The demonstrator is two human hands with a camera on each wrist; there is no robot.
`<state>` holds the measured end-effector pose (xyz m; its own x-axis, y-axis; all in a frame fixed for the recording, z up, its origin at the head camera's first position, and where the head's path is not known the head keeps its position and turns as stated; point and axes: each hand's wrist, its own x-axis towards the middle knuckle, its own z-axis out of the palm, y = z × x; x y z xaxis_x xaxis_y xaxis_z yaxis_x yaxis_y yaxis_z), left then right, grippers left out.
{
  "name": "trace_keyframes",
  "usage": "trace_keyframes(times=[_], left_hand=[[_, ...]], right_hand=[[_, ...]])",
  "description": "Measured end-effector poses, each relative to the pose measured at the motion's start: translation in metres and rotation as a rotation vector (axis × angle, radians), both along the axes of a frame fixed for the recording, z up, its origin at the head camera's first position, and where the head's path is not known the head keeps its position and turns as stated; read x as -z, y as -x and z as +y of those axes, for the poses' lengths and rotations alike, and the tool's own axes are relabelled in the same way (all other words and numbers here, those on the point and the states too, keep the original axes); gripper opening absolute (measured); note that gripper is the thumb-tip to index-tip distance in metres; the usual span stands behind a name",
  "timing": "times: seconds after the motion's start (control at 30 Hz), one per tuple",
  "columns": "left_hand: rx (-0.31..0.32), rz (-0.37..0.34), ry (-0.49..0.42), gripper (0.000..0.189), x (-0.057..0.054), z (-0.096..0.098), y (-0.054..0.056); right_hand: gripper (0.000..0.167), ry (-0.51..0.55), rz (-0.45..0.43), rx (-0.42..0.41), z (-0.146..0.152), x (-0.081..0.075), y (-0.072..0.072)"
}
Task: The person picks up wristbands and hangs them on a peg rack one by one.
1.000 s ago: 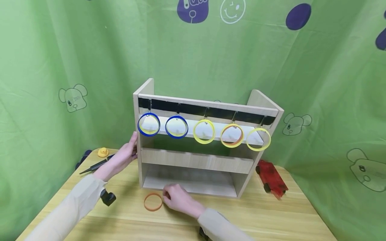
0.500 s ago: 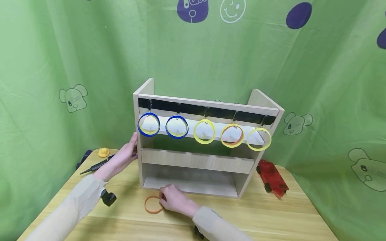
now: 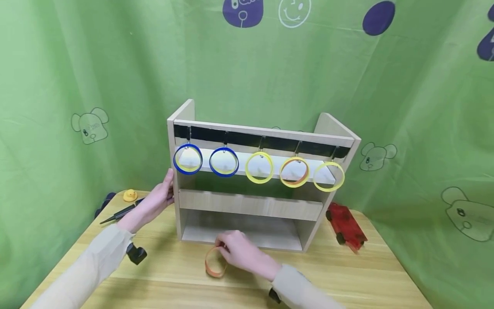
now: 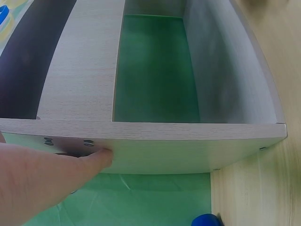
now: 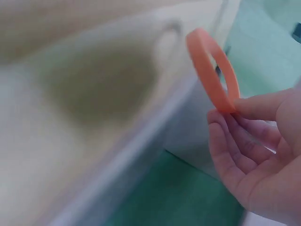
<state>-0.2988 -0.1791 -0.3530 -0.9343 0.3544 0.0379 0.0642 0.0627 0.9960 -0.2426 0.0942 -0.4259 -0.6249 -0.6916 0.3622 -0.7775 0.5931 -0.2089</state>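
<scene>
An orange ring (image 3: 213,271) is lifted at an angle in front of the wooden rack (image 3: 251,206). My right hand (image 3: 241,251) pinches its edge between thumb and fingers; the right wrist view shows the same pinch on the ring (image 5: 207,70). At the rack's left side, my left hand (image 3: 156,201) rests against the outer panel. The left wrist view shows the thumb of that hand (image 4: 51,174) lying along the panel, with its other fingers mostly hidden. From hooks on the rack's black strip (image 3: 243,139) hang several rings, among them a blue ring (image 3: 175,165) and a yellow ring (image 3: 247,174).
To the right of the rack lies a red toy car (image 3: 347,227) on the wooden table (image 3: 173,292). A yellow rubber duck (image 3: 130,195) and a dark pointed tool (image 3: 117,214) lie at the left, near the left forearm. A green curtain (image 3: 251,64) hangs behind.
My right hand has taken hold of the orange ring, raised it off the table at a tilt and moved it to the right. The left hand stays on the rack's side.
</scene>
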Motion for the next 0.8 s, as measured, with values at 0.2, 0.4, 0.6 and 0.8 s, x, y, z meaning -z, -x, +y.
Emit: trace_keyframes(times=[0.2,0.4,0.6,0.8], left_hand=[[-0.009,0.004,0.014,0.094,0.000,-0.003,0.001],[-0.005,0.001,0.013,0.094,-0.001,-0.003,0.000],[-0.006,0.004,-0.011,0.094,0.000,-0.001,-0.001],[-0.011,0.006,0.003,0.095,0.001,-0.001,-0.001]], right_hand=[[0.006,0.100,0.126,0.002,0.034,-0.037,-0.008],[0.012,0.148,0.269,0.058,0.075,-0.080,-0.019],[0.021,0.196,0.396,0.084,0.108,-0.127,-0.034],[0.024,0.224,0.522,0.161,0.133,-0.170,-0.048]])
